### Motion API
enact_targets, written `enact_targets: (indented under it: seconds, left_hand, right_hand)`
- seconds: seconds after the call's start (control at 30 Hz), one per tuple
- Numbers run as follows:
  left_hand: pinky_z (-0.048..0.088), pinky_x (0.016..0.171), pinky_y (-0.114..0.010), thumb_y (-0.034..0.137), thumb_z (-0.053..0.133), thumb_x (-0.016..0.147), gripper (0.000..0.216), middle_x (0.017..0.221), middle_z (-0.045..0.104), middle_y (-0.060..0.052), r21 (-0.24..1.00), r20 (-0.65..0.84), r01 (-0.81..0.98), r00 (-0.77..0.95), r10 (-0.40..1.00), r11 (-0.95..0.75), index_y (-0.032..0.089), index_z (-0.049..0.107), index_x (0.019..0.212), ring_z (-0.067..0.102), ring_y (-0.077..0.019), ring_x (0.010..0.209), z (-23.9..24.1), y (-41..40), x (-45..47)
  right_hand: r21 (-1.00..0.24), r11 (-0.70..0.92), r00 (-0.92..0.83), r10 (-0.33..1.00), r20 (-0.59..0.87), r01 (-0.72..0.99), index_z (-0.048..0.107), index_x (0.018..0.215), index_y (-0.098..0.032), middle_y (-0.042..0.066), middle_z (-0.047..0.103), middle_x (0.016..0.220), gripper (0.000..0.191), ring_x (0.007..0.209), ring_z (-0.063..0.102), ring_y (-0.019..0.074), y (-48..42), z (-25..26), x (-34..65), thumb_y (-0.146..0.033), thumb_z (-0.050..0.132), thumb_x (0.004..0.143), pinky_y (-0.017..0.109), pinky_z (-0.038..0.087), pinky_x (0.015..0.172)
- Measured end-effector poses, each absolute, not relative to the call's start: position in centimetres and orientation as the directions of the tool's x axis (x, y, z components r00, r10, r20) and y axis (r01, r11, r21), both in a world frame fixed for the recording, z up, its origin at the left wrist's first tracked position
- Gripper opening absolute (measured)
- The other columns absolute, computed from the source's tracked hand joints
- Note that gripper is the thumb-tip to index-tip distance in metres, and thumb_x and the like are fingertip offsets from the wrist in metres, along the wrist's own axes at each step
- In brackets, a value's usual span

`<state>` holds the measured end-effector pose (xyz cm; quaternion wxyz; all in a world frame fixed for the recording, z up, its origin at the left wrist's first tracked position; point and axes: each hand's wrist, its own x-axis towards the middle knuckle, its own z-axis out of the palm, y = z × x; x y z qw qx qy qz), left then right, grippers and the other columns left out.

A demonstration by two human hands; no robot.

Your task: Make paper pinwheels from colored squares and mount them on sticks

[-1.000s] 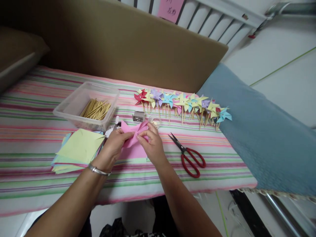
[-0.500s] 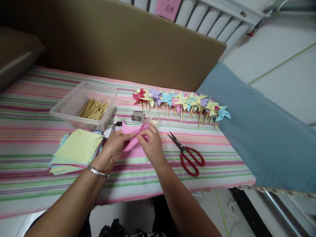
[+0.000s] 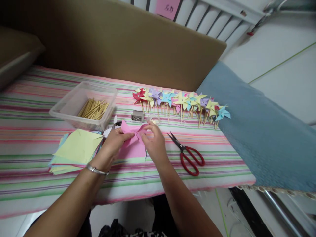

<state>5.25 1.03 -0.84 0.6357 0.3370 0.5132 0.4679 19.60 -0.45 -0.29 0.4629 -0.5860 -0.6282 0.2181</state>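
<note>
Several corners of a pink paper pinwheel (image 3: 130, 141) are folded in toward its middle. My left hand (image 3: 114, 143) is closed on its left side, the thumb pressing near the centre. At the right side, my right hand (image 3: 156, 144) has its thumb and index finger closed around a folded part of the paper; its fingertips partly hide the edge. Flat pink paper (image 3: 134, 152) shows below the folds; whether it is a separate sheet I cannot tell. Just beyond my hands are a small open box of metal pins (image 3: 137, 117) and a small clear round dish (image 3: 154, 119).
A clear plastic tub (image 3: 69, 98) of wooden sticks (image 3: 93, 109) stands at left, behind a stack of coloured paper squares (image 3: 77, 146). Red-handled scissors (image 3: 186, 153) lie at right. Finished pinwheels (image 3: 181, 98) line the back, before a brown board (image 3: 128, 42).
My right hand has shifted slightly right and its fingers have loosened from the paper's centre, so more of the folded middle shows. My left hand stays on the paper.
</note>
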Motion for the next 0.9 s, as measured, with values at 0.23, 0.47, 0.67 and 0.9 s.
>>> enact_targets:
  seconds: [0.23, 0.47, 0.67, 0.9]
  left_hand:
    - [0.030, 0.046, -0.023, 0.026, 0.068, 0.060, 0.013, 0.047, 0.055, 0.003, 0.955, -0.230, 0.216, 0.114, 0.967, 0.202, 0.013, 0.065, 0.059, 0.044, -0.0102, 0.045, -1.8, 1.0, 4.8]
    - [0.036, 0.052, -0.023, 0.021, 0.065, 0.062, 0.009, 0.057, 0.060, 0.002, 0.967, -0.161, 0.237, 0.273, 0.948, 0.096, 0.014, 0.066, 0.067, 0.050, -0.0115, 0.052, -1.7, 0.9, 5.2]
    - [0.037, 0.052, -0.023, 0.018, 0.063, 0.064, 0.007, 0.060, 0.059, 0.003, 0.966, -0.083, 0.258, 0.311, 0.947, -0.001, 0.016, 0.060, 0.070, 0.050, -0.0115, 0.054, -1.9, 0.9, 5.2]
    - [0.039, 0.055, -0.025, 0.023, 0.064, 0.068, 0.017, 0.065, 0.061, 0.002, 0.912, 0.025, 0.389, 0.274, 0.961, -0.134, 0.019, 0.063, 0.085, 0.055, -0.0143, 0.058, -2.1, 0.9, 4.9]
  right_hand:
    - [-0.707, 0.307, -0.057, 0.934, 0.354, 0.637, 0.065, 0.093, -0.020, 0.008, 0.067, 0.103, 0.022, 0.104, 0.058, 0.0238, -0.7, 0.5, 20.2, -0.021, 0.064, 0.071, 0.040, 0.040, 0.096]
    - [-0.842, 0.104, -0.170, 0.985, 0.014, 0.530, 0.068, 0.082, -0.019, 0.002, 0.071, 0.085, 0.013, 0.080, 0.064, 0.0170, -0.6, 0.0, 20.9, -0.018, 0.061, 0.071, 0.027, 0.046, 0.073]
    - [-0.865, 0.022, -0.211, 0.973, -0.097, 0.502, 0.058, 0.059, -0.018, -0.004, 0.054, 0.059, 0.016, 0.058, 0.049, 0.0112, -0.4, -0.1, 21.6, -0.027, 0.058, 0.072, 0.022, 0.034, 0.054]
    - [-0.854, 0.004, -0.230, 0.964, -0.135, 0.521, 0.043, 0.053, -0.018, -0.006, 0.033, 0.053, 0.023, 0.052, 0.034, 0.0090, -0.1, -0.5, 21.5, -0.026, 0.055, 0.072, 0.023, 0.023, 0.048]
